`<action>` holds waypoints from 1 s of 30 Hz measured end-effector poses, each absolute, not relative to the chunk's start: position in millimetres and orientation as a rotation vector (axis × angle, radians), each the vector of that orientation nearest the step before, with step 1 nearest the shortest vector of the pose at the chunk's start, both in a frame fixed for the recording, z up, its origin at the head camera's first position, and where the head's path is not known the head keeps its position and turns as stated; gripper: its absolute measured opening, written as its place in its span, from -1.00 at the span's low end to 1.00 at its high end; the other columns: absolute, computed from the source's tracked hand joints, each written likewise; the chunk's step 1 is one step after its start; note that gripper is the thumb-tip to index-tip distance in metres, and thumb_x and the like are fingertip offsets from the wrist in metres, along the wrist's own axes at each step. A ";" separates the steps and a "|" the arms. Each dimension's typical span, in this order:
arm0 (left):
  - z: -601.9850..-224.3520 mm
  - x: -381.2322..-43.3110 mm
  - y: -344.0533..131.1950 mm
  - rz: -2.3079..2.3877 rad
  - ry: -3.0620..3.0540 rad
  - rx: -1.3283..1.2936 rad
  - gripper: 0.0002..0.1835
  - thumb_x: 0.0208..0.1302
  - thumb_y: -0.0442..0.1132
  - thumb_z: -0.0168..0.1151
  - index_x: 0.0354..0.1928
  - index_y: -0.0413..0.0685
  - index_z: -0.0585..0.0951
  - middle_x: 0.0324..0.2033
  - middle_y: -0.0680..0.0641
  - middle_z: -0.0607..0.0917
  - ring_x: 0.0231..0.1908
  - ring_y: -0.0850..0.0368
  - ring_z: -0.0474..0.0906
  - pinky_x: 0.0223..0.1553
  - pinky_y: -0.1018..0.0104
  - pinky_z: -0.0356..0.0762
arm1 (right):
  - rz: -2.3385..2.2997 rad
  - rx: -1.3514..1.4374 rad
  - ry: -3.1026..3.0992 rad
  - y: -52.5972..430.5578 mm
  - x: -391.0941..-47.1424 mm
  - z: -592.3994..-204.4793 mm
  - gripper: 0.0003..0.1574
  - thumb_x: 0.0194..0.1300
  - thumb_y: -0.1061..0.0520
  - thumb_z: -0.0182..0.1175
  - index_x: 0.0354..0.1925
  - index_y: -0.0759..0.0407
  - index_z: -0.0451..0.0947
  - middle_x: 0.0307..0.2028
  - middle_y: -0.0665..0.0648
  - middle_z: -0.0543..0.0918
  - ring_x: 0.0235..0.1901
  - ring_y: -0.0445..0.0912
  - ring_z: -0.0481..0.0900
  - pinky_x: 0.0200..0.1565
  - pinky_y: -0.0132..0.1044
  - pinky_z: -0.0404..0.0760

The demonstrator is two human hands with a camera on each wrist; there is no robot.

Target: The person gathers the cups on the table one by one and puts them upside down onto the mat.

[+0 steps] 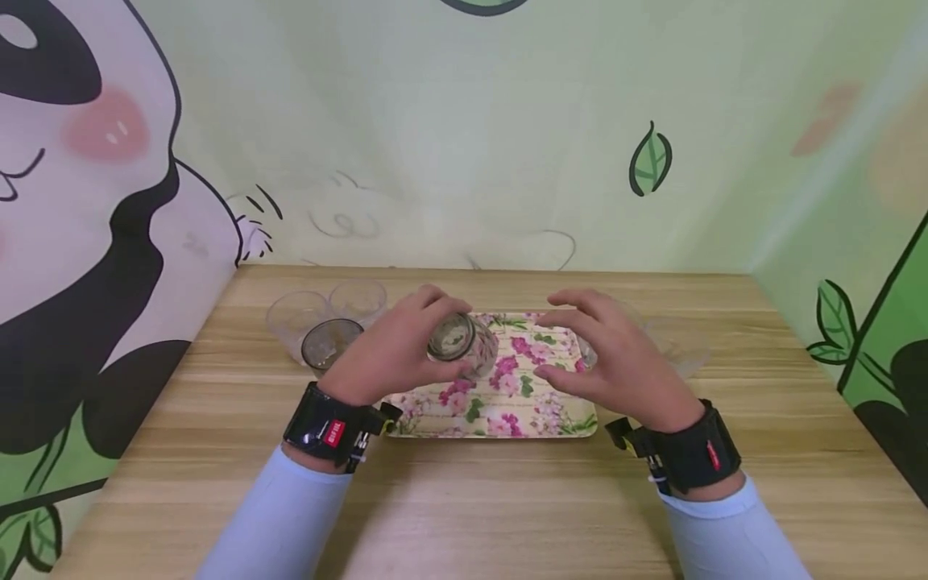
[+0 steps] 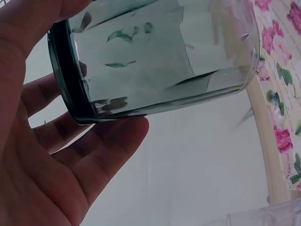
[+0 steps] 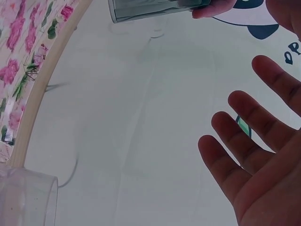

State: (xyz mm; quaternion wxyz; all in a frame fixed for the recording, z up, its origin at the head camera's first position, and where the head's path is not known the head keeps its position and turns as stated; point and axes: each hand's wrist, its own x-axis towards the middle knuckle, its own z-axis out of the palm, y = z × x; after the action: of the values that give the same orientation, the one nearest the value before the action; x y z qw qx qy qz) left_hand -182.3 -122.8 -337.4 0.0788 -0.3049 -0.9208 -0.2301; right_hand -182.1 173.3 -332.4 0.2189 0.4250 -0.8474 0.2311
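My left hand (image 1: 406, 342) grips a clear, smoky-tinted drinking glass (image 1: 474, 346) above the floral tray (image 1: 493, 431). In the left wrist view the thumb and fingers hold this glass (image 2: 141, 61) around its dark, thick end, while the paler end points toward the tray. Nothing is in my right hand (image 1: 616, 354), which hovers over the tray's right side, apart from the glass. Its fingers are spread and gently bent. The right wrist view shows that hand (image 3: 263, 155) beside part of the tinted glass (image 3: 155, 9).
Left of the tray stand clear cups (image 1: 293, 314) and a dark-rimmed glass (image 1: 329, 338), partly behind my left hand. More clear cups (image 1: 685, 346) stand on the right, partly covered by my right hand. The wooden table (image 1: 493, 515) meets a printed backdrop (image 1: 471, 161) behind.
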 end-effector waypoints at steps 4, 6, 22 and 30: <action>-336.2 -186.2 -123.0 -0.660 -2.779 -0.885 -0.30 0.15 0.04 0.45 0.30 -0.04 0.47 0.15 -0.14 0.59 0.03 0.02 0.56 -0.01 0.07 0.75 | 0.640 1.171 -2.349 172.9 -182.3 -333.3 -0.28 -0.02 0.01 0.56 0.13 0.12 0.60 0.19 0.33 0.58 0.19 0.18 0.52 0.08 0.24 0.69; -334.9 -187.7 -123.1 -0.645 -2.793 -0.868 -0.27 0.15 0.04 0.45 0.32 -0.05 0.45 0.18 -0.17 0.61 0.05 0.00 0.56 0.00 0.06 0.74 | 0.637 1.174 -2.347 173.0 -182.7 -333.6 -0.28 -0.03 0.01 0.56 0.13 0.13 0.60 0.19 0.33 0.58 0.19 0.19 0.52 0.08 0.25 0.69; -329.2 -199.9 -123.3 -0.548 -2.855 -0.760 -0.22 0.18 0.06 0.44 0.38 -0.08 0.40 0.19 -0.20 0.65 0.06 -0.05 0.61 0.09 -0.02 0.72 | 0.631 1.169 -2.359 173.7 -183.7 -335.6 -0.30 0.00 0.01 0.55 0.12 0.13 0.60 0.17 0.32 0.60 0.19 0.17 0.53 0.09 0.23 0.69; -332.0 -206.4 -126.5 -0.504 -2.876 -0.725 -0.22 0.20 0.05 0.43 0.39 -0.09 0.39 0.28 -0.20 0.59 0.09 -0.06 0.60 0.15 -0.04 0.69 | 0.629 1.176 -2.347 174.2 -183.7 -336.4 -0.31 -0.01 0.02 0.55 0.11 0.14 0.60 0.17 0.32 0.61 0.18 0.18 0.53 0.09 0.23 0.69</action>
State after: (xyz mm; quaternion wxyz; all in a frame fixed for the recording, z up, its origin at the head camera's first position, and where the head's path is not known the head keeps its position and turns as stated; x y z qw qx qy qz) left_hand -206.4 -126.5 -332.0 0.0663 -0.2403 -0.9539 -0.1673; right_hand -183.7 174.2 -336.4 0.2191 0.4251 -0.8483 0.2272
